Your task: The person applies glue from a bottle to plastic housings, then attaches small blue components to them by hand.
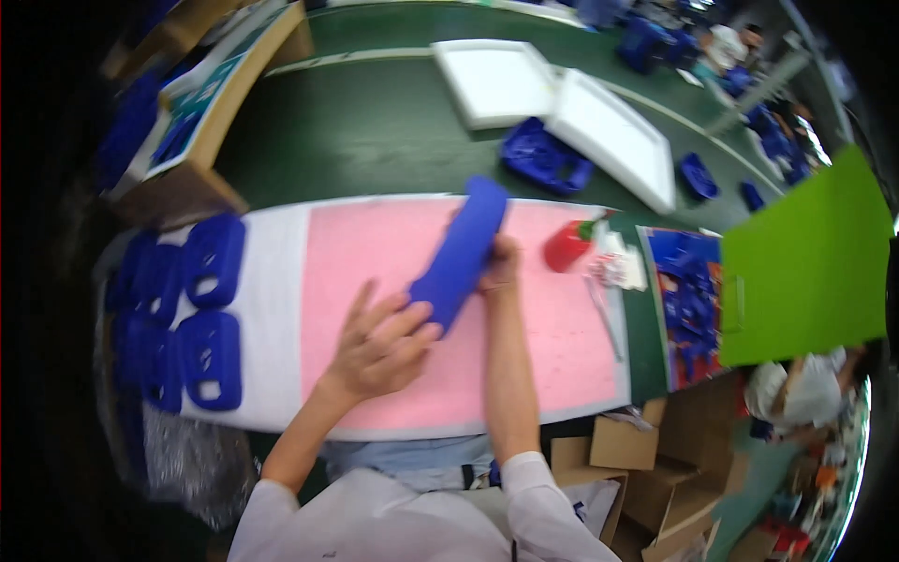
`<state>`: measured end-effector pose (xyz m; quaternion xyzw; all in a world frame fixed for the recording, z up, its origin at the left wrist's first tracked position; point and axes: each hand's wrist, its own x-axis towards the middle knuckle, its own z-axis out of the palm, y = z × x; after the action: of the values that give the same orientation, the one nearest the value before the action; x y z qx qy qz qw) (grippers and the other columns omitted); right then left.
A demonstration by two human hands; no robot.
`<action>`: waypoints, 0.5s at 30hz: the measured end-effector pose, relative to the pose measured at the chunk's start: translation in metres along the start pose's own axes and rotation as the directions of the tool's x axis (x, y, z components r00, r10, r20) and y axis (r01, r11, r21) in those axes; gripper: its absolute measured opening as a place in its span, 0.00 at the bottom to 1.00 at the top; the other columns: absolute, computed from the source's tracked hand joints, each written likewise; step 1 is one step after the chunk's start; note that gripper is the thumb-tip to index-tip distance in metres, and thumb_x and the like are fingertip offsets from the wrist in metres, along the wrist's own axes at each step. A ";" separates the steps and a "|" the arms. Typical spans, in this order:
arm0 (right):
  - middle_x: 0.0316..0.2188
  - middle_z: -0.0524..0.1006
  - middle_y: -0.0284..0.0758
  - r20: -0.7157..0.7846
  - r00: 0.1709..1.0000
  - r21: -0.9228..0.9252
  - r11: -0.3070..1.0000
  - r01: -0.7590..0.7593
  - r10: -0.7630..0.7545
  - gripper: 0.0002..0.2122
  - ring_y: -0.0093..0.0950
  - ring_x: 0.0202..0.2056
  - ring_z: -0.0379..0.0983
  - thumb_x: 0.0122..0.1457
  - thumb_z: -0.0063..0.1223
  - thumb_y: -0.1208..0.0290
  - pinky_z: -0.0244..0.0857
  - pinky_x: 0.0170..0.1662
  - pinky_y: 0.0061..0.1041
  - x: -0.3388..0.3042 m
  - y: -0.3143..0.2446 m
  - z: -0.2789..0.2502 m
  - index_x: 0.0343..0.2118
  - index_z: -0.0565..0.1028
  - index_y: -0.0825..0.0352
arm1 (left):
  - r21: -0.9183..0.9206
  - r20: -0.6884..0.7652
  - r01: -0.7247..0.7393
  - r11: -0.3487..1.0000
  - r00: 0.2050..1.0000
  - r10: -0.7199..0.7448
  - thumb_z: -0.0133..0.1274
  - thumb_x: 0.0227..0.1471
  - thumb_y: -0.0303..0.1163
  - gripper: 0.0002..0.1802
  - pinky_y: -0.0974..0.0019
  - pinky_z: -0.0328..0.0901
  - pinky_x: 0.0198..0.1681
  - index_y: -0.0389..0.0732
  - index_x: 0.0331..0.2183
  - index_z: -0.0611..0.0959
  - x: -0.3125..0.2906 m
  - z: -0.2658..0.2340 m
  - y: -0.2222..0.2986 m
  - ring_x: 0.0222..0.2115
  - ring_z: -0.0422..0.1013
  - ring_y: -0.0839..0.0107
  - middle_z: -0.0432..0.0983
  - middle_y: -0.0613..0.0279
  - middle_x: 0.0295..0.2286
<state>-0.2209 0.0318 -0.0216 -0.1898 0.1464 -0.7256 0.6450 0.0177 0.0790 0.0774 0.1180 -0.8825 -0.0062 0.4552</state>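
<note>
A long blue plastic part (456,258) is held at a slant above the pink work surface, seen nearly edge-on and a little blurred. My right hand (502,263) is closed on its right side, with most of the fingers hidden behind it. At the near end of the part is my left hand (386,348), thumb and fingers spread; the fingertips are against or just in front of the blue edge. Several blue plastic shells (213,262) with square cut-outs lie stacked at the left end of the table.
A red bottle (567,246) with a green top stands right of my hands. Farther right are a tray of small blue parts (691,300) and a green board (810,272). Cardboard boxes (623,442) stand near right; white trays (613,131) and a blue shell (545,157) lie beyond the table.
</note>
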 end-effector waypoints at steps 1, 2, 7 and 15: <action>0.46 0.73 0.44 -0.087 0.994 0.000 0.998 0.070 -0.070 0.31 0.36 0.43 0.72 0.42 0.59 0.58 0.64 0.52 0.39 -0.001 0.008 0.010 0.49 0.69 0.68 | 0.045 0.006 0.028 0.999 1.000 -0.028 0.57 0.42 0.29 0.25 0.39 0.51 0.60 0.46 0.46 0.75 -0.002 -0.007 -0.003 0.54 0.61 0.56 0.69 0.59 0.48; 0.46 0.73 0.41 -0.129 0.979 -0.103 0.984 0.142 -0.155 0.23 0.38 0.41 0.72 0.47 0.56 0.49 0.64 0.52 0.42 -0.002 0.017 0.003 0.40 0.75 0.63 | 0.066 0.010 0.046 0.997 0.999 -0.047 0.56 0.42 0.28 0.25 0.39 0.49 0.60 0.46 0.46 0.75 -0.003 -0.013 -0.007 0.54 0.61 0.54 0.69 0.56 0.49; 0.26 0.67 0.31 0.350 0.885 0.301 0.932 0.204 -0.307 0.27 0.34 0.49 0.64 0.60 0.37 0.43 0.58 0.55 0.35 0.010 0.000 0.023 0.12 0.68 0.60 | 0.144 0.087 0.234 0.962 0.965 -0.248 0.51 0.40 0.28 0.38 0.44 0.40 0.63 0.33 0.57 0.64 0.015 -0.021 -0.030 0.61 0.47 0.45 0.56 0.45 0.58; 0.22 0.67 0.30 0.208 0.854 0.196 0.876 0.441 -0.477 0.20 0.31 0.38 0.67 0.59 0.46 0.55 0.62 0.49 0.36 -0.011 -0.034 0.017 0.13 0.64 0.61 | -0.790 0.139 0.544 0.283 0.608 -0.782 0.43 0.58 0.47 0.31 0.55 0.51 0.60 0.36 0.56 0.62 -0.015 0.030 -0.062 0.56 0.57 0.58 0.60 0.50 0.52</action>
<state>-0.2419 0.0476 0.0080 -0.2630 -0.0374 -0.8373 0.4779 0.0140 0.0192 0.0406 0.2706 -0.5802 -0.5562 0.5298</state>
